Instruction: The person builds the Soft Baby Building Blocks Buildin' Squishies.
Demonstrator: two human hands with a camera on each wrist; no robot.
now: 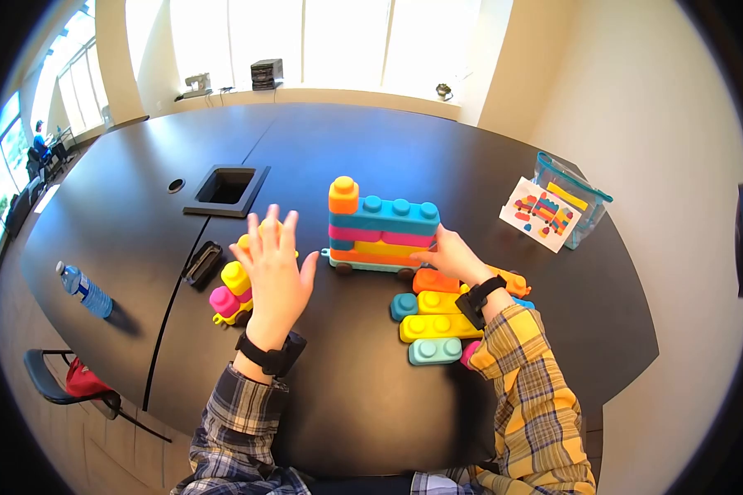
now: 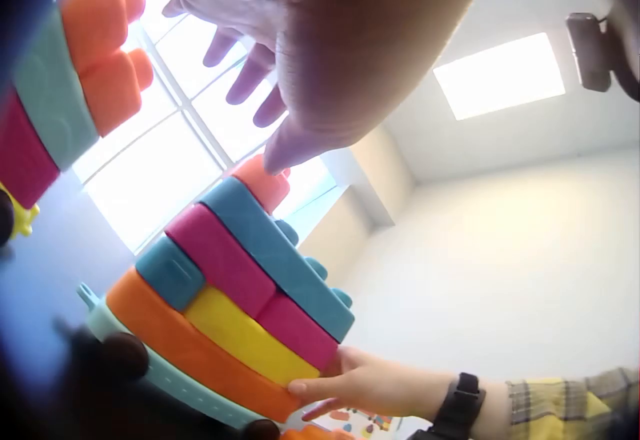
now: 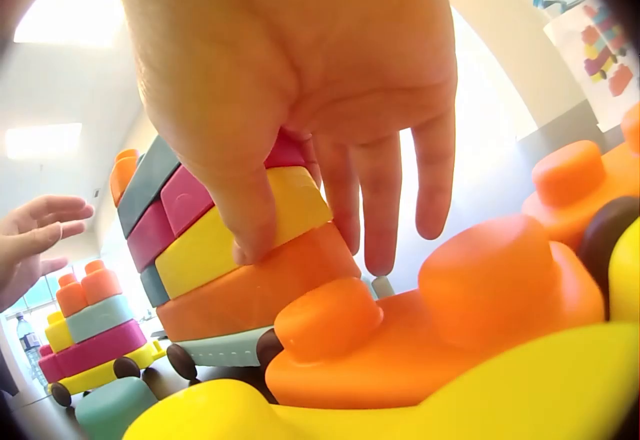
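Note:
My right hand point(image 1: 461, 257) grips the right end of a tall wagon of stacked blocks point(image 1: 385, 217) on a wheeled base. In the right wrist view the thumb of that hand point(image 3: 300, 70) lies on the wagon's yellow block point(image 3: 205, 250), with fingers round the end. My left hand point(image 1: 277, 285) is raised, fingers spread and holding nothing, left of the wagon and partly hiding a smaller wheeled stack point(image 1: 224, 299). An orange block point(image 2: 262, 182) tops the wagon's left end, below the left hand point(image 2: 340, 50) in the left wrist view.
Loose blocks, yellow point(image 1: 429, 328), orange point(image 1: 435, 280) and pale teal point(image 1: 435, 351), lie near my right forearm. A picture card point(image 1: 540, 214) leans on a clear bag point(image 1: 590, 216) at the right. Further left are a black tray point(image 1: 202, 266), a table opening point(image 1: 224, 186) and a water bottle point(image 1: 85, 290).

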